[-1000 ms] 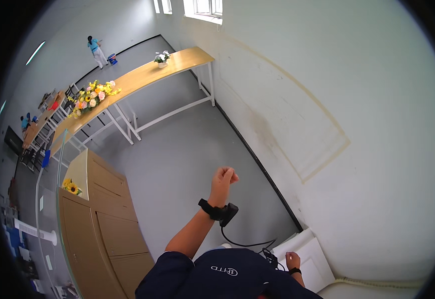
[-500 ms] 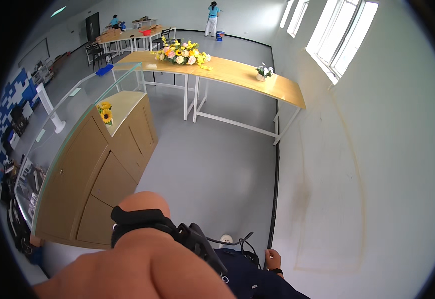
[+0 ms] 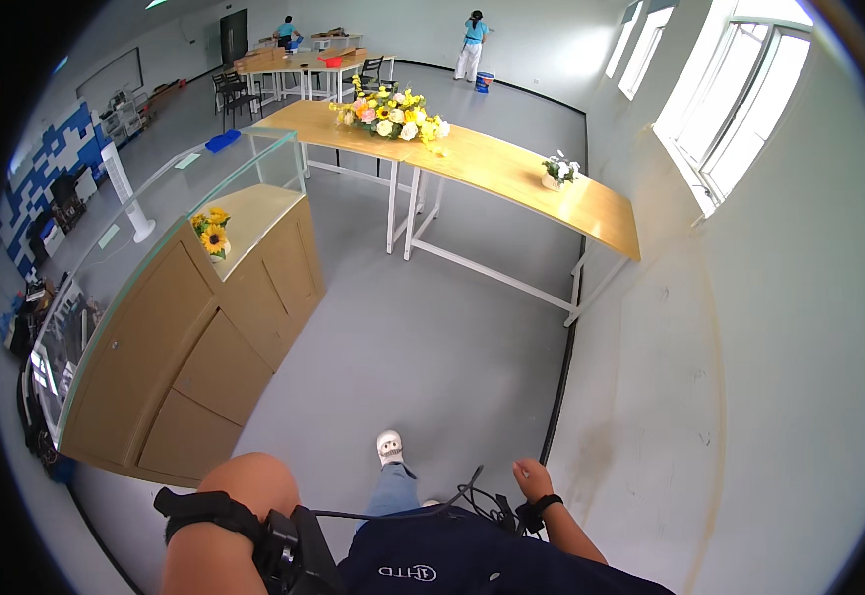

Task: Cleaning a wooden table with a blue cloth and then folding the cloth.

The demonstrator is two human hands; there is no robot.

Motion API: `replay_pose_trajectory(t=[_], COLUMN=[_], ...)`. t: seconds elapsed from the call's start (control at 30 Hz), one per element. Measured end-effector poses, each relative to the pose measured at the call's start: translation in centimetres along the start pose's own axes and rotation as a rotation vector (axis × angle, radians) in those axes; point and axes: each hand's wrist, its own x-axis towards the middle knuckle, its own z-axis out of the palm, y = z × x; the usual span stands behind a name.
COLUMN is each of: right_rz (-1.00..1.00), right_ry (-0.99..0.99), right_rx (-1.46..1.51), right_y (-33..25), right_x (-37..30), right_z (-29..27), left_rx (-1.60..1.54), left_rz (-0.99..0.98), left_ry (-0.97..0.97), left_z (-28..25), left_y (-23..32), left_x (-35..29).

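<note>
At the lower left my left hand [image 3: 251,479] shows only as a rounded, bare shape beyond a black strap [image 3: 206,509]; its fingers are hidden. A black device [image 3: 299,555] sits beside that arm, and a thin black cable [image 3: 373,516] runs from it across my front. My right hand [image 3: 530,480] hangs low near the wall, fingers curled, with nothing visible in it. Around its wrist is a black band [image 3: 538,512]. Just left of that wrist dangles a bundle of looped black cable [image 3: 492,506].
A brown cabinet [image 3: 194,347] with a glass top stands on my left. Ahead, a wooden table [image 3: 492,164] bears a yellow flower arrangement [image 3: 393,114] and a small white potted plant [image 3: 558,172]. A pale wall [image 3: 750,347] runs along my right. Two people are far off.
The view has shifted, and one white shoe now shows ahead of me. My left arm has dropped lower and leftward in view. My right hand appears slightly higher, clear of my clothing.
</note>
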Motion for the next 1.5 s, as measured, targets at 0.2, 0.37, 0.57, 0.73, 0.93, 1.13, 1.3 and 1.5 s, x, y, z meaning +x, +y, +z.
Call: replay_pose_trajectory(t=[0.2, 0.37, 0.57, 0.73, 0.93, 1.13, 1.3, 1.5], right_rz=[0.049, 0.408, 0.786, 0.972, 0.911, 0.783, 0.757, 0.472], right_ry=[-0.436, -0.483, -0.229, -0.199, -0.525, -0.521, -0.414, -0.478], right_rx=[0.062, 0.011, 0.341, 0.550, 0.309, 0.233, 0.356, 0.345], right_y=[-1.5, 7.8, 11.5, 20.9, 26.3, 8.6, 3.1, 3.8], right_x=[5.6, 7.3, 14.1, 18.0, 24.6, 42.2, 54.8, 65.2], right_z=[3.6, 5.1, 6.2, 12.2, 17.2, 13.5, 14.8, 16.9], left_rx=[-0.708, -0.758, -0.565, 0.023, 0.764, 0.911, 0.907, 0.991], left_rz=[-0.852, -1.067, -1.357, -1.595, -1.640, -1.668, -1.646, -1.677], left_ry=[-0.161, -0.235, -0.142, 0.030, 0.100, 0.592, 0.530, 0.450], left_z=[-5.3, -10.1, -15.4, -17.9, -21.6, -24.2, -28.8, -32.7], left_y=[0.8, -2.1, -1.1, -1.8, -0.7, -0.3, -6.4, -12.1], left_x=[-5.5, -14.2, -21.6, -23.3, -28.2, -32.2, -36.9, -41.8])
